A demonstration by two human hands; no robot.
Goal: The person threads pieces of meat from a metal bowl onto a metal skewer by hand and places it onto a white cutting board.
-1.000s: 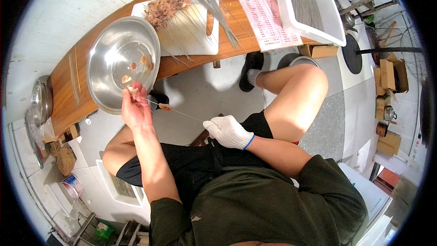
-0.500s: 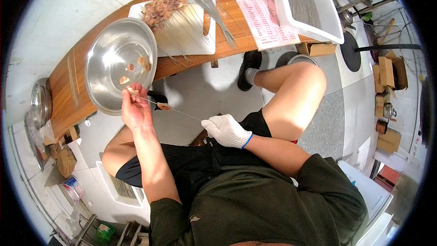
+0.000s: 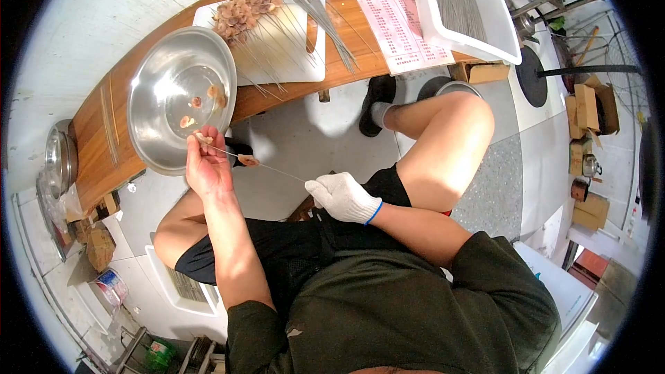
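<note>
I see the bare left grip (image 3: 210,167) pinching a pale, irregular food morsel (image 3: 202,138) at its fingertips, apparently mid-threading onto the thin metal skewer (image 3: 278,172) the white-gloved right grip (image 3: 344,198) clasps, where pushing calls for steady alignment.

The pink sheet (image 3: 400,31) begins 东北 — its smaller print (image 3: 389,17) is illegible.

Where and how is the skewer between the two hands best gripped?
Grip the skewer on its bare shaft near the gloved right hand, probably coming from the person's right: it is thin and straight there, carrying nothing, while a threaded piece sits farther along, toward the left hand.
</note>
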